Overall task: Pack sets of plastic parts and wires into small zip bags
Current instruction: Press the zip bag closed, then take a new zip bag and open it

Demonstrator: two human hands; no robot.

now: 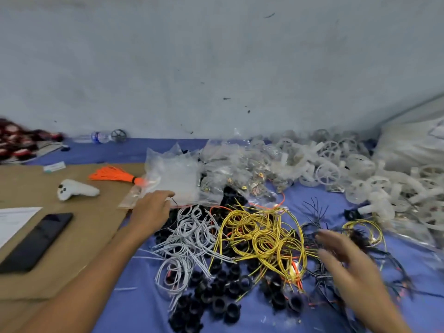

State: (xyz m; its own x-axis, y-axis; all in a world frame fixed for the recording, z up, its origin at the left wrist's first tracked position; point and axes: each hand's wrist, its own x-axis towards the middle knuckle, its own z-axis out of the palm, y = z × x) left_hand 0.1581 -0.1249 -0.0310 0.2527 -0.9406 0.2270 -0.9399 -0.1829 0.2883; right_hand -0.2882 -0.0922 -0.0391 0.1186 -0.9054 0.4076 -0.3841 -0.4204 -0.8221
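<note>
The left hand (153,210) reaches up to a pile of clear zip bags (173,181) in the middle of the frame. Its fingers (168,194) are stretched out and touch the near edge of the pile, but I cannot tell if they hold anything. The right hand (341,255) is blurry at the lower right. Its fingers are spread wide and hold nothing, and it hangs over a tangle of black wires (319,227).

Between the hands lie loops of white wires (187,234) and yellow wires (259,234) on a blue cloth (144,304). Black plastic parts (221,304) sit in a heap at the bottom middle. White plastic wheels (329,171) pile up at the right by the wall.

On the left is brown cardboard (96,224). On it are an orange wire bundle (113,175), a white controller (77,189), a black phone (36,242) and a paper (12,219)
</note>
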